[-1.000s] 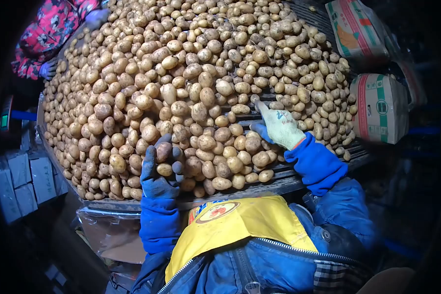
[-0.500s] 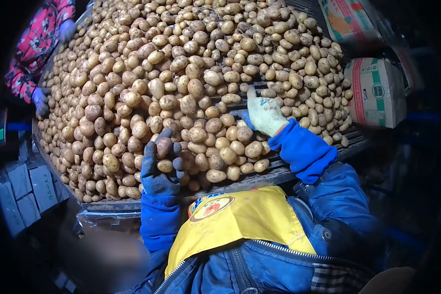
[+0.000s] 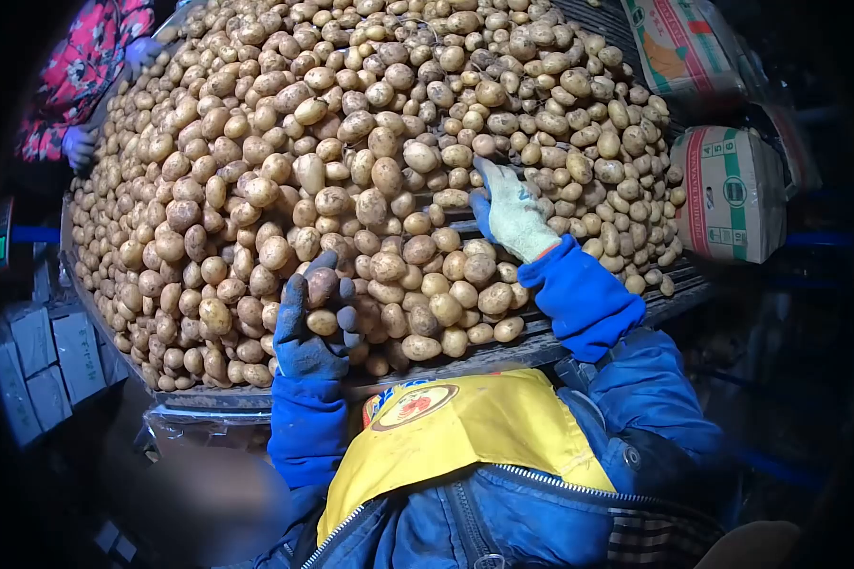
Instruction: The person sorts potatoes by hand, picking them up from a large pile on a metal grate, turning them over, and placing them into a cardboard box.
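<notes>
A large heap of potatoes (image 3: pixel 256 194) covers the slatted table in front of me. My left hand (image 3: pixel 310 341), in a blue-grey glove, is palm up at the near side of the heap. Its fingers curl round two potatoes, a darker potato (image 3: pixel 322 285) and a paler, smaller potato (image 3: pixel 323 323) below it. Farther out on the right, my right hand (image 3: pixel 520 213), in a pale glove with blue fingertips, reaches over a gap in the heap. Its thumb and fingers are apart, with the fingertips by a small potato (image 3: pixel 484 145). Nothing shows in its grip.
Dark slats (image 3: pixel 669 284) show along the table's right front edge. Printed cardboard boxes (image 3: pixel 731 194) stand at the right. A co-worker's gloved hand (image 3: pixel 79 147) rests by the heap's left edge, below a patterned sleeve. White cartons (image 3: pixel 78 356) are stacked at lower left.
My right hand has shifted slightly, its fingers turning toward a small potato. My left hand keeps the two potatoes. The co-worker's hand at the left has moved up along the edge.
</notes>
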Demonstrator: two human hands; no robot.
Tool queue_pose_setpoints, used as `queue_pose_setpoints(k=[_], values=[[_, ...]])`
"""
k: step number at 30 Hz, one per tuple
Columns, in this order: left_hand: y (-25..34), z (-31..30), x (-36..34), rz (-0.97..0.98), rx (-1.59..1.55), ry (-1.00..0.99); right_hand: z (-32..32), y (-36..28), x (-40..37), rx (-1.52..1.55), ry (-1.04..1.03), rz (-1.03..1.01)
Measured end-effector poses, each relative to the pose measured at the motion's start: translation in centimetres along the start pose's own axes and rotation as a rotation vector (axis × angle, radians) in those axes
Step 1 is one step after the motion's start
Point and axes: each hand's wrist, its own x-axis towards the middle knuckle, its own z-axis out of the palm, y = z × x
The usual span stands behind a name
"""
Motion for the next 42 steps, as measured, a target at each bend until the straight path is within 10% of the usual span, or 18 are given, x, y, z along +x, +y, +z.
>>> queue_pose_setpoints(k=[19, 23, 25, 32, 42], values=[[0.6, -0.7, -0.1, -0.05, -0.008, -0.091, -3.7, -1.1, 2.7, -0.102, -0.315, 0.05], [0.1, -1.7, 0.5, -0.032, -0.076, -0.139, -3.8, -0.7, 3.0, 0.015, -0.295, 0.119], [0.0, -2.0, 0.8, -0.046, -0.141, -0.211, -4.9, -0.7, 3.7, 0.539, -0.455, 0.464], [-0.3, -0.5, 0.2, 0.024, -0.232, -0.208, -6.4, -7.4, 0.6, 1.461, -0.33, 0.361], [-0.4, 1.4, 1.0, -0.015, -0.285, -0.115, -5.7, -14.4, 0.0, 1.147, -0.485, -0.074]])
